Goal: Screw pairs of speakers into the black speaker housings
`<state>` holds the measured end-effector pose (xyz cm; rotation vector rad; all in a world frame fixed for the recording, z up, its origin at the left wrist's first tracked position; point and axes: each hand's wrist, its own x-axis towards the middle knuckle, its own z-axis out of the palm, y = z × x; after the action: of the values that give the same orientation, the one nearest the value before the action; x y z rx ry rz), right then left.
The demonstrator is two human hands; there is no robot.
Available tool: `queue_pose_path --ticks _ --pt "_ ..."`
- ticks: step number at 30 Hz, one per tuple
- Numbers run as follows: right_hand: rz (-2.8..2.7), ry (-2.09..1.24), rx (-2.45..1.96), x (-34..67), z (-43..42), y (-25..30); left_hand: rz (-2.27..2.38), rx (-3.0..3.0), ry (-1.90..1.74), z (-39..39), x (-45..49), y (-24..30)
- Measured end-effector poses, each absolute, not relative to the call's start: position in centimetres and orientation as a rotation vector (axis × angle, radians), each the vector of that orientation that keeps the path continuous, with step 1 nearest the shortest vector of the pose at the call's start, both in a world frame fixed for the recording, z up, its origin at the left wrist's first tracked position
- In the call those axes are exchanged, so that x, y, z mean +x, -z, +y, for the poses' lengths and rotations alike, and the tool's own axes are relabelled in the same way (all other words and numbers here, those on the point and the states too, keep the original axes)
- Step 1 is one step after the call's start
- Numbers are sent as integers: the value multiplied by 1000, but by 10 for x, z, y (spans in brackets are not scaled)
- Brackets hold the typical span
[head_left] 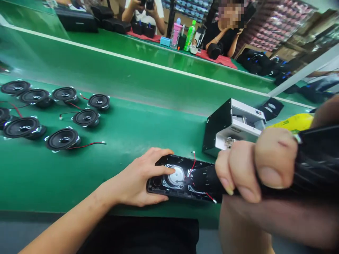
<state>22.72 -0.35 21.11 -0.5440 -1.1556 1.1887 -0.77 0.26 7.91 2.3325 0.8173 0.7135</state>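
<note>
My left hand [140, 176] grips the left end of a black speaker housing [182, 196], which lies open on the green bench. One of its fingers rests on the round metal back of a speaker driver [178, 178] seated inside. My right hand [251, 169] is wrapped round a thick black electric screwdriver [317, 158]. Its nose [208, 178] reaches over the housing, with the slim tip pointing left between the two drivers. The second driver is partly hidden behind the nose. Thin red wires with white plugs stick out on both sides of the housing.
Several loose speaker drivers [63, 138] with wires lie on the left of the bench. A black-and-white boxy device [233, 123] stands just beyond my right hand, with something yellow [293, 121] beside it. Past a green divider [132, 70], two people sit among bottles and black cases.
</note>
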Motion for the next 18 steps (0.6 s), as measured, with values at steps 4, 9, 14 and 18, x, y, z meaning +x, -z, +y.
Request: queue_pose_path --ticks 4,9,14,18 --pt "-1093 -1231 -517 205 -2 -196 789 2315 -772 3 -5 -80" --pt "-1105 -1248 -534 194 1 -179 768 2305 -805 3 -2 -79" --pt "-1161 -1274 -523 192 2 -173 755 2309 -832 4 -1 -78" --pt "-1127 -1250 -583 190 0 -171 744 2314 -844 5 -1 -79"
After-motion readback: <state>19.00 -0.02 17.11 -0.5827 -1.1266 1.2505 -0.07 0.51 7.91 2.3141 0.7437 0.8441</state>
